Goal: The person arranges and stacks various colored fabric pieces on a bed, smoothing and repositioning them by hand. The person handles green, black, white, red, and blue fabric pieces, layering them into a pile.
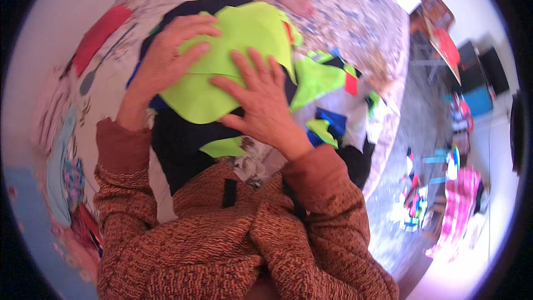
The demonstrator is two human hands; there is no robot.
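Lime-green fabric pieces (244, 39) lie in front of me, one overlapping another, on top of black cloth (180, 144). My left hand (169, 50) rests at their left edge, fingers stretched over the green and thumb apart. Across the middle of the green, my right hand (261, 100) lies with its fingers spread, its fingertips near the line where the pieces overlap. Neither hand is closed round anything. To the right is a heap of scraps (322, 83) in green, black, white and red, with a blue piece (332, 123) among them.
Everything lies on a patterned bedsheet (355, 11). Another person's foot (296, 1) and legs are at the far edge. A red cloth (102, 36) and a dark fly swatter-like thing (89, 80) are at the left. The floor (388, 189) with scattered scraps is at the right.
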